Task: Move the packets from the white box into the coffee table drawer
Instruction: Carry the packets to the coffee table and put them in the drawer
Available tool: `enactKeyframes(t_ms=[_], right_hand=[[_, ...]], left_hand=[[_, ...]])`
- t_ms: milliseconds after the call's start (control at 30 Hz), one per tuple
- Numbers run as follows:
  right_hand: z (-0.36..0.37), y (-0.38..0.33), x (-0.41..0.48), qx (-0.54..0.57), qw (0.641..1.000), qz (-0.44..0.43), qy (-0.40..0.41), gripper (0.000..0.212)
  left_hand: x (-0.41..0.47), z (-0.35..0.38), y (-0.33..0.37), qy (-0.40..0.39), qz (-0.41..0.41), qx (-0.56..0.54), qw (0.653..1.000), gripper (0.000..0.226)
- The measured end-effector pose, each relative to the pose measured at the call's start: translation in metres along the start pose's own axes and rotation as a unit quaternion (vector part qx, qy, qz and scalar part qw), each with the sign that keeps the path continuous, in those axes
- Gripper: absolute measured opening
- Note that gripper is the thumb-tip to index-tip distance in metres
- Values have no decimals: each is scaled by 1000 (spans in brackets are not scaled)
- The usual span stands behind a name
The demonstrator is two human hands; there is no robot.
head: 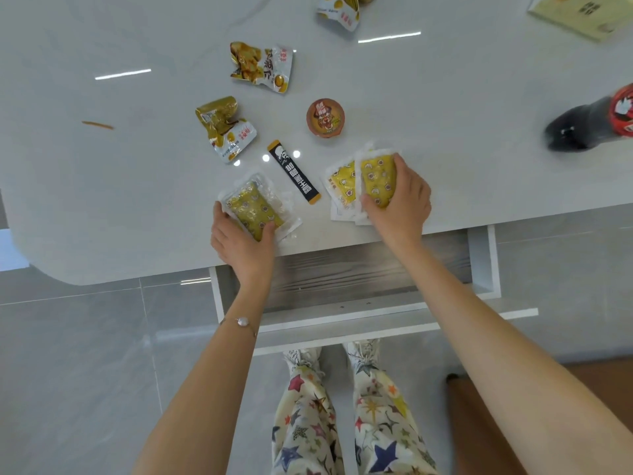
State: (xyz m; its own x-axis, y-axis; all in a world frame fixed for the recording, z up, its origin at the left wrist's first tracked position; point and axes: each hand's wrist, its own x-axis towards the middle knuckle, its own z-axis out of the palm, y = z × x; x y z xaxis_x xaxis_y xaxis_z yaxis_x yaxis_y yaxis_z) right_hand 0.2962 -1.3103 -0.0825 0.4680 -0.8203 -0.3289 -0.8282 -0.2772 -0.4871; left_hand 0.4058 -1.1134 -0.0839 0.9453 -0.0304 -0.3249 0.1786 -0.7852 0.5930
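At the bottom centre of the frame, legs in star-printed trousers (342, 423) over pale floor tiles (85, 354). Just above them, the coffee table drawer (342, 272) standing open below the table edge: white front and sides, bare wood-grain bottom showing between the two forearms. A thin bracelet (243, 321) on the left wrist.

At the near edge of the white table top (102, 200), left of centre, the left hand (239, 241) curled round the near end of the first yellow packet (251, 207). Thumb on the packet's right side, fingers on its left. The packet in clear wrap, down on the table, tilted toward the upper left.

Right of centre, the right hand (400, 200) gripping the second yellow packet (376, 180), thumb at its lower left, fingers wrapped over its right edge. Just left of it, the third yellow packet (342, 186) flat on the table, partly overlapped by the second.

Between the two hands, a black stick sachet (296, 173) with orange ends, lying aslant, touching neither hand.

Beyond it, toward mid-frame, a small round brown cup (325, 117) with a printed lid. Left of the cup, a crumpled near gold-and-white packet (224, 130). Higher up, a middle gold-and-white packet (262, 66). At the top edge, a far gold-and-white packet (339, 8), cut off by the frame.

Far left, a thin orange streak (97, 125) on the table. At the right edge, a dark bottle (589, 121) with a red label, blurred. In the upper right corner, a pale yellow flat pack (579, 15) — partly out of frame
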Motion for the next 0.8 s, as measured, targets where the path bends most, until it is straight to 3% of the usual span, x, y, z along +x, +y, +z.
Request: enactKeyframes(t_ms=[167,333,567,700,800], right_hand=[[0,-19,-4,97,991,79,-54,106],[7,-24,-8,91,986,103,-96,76],[13,-18,-33,137,985,89,-62,55],[-1,-6,-58,266,951,151,-38,50],[-11,12,-80,353,914,184,-76,49]], left_hand=[[-8,-5,3,-29,-18,-34,999,95],[-16,-15,-3,-79,-95,-104,987,58],[-45,-27,-24,-136,-97,-169,971,45],[-54,-39,-48,-171,-143,-235,946,42],[-56,-48,-72,-231,-162,-246,927,41]])
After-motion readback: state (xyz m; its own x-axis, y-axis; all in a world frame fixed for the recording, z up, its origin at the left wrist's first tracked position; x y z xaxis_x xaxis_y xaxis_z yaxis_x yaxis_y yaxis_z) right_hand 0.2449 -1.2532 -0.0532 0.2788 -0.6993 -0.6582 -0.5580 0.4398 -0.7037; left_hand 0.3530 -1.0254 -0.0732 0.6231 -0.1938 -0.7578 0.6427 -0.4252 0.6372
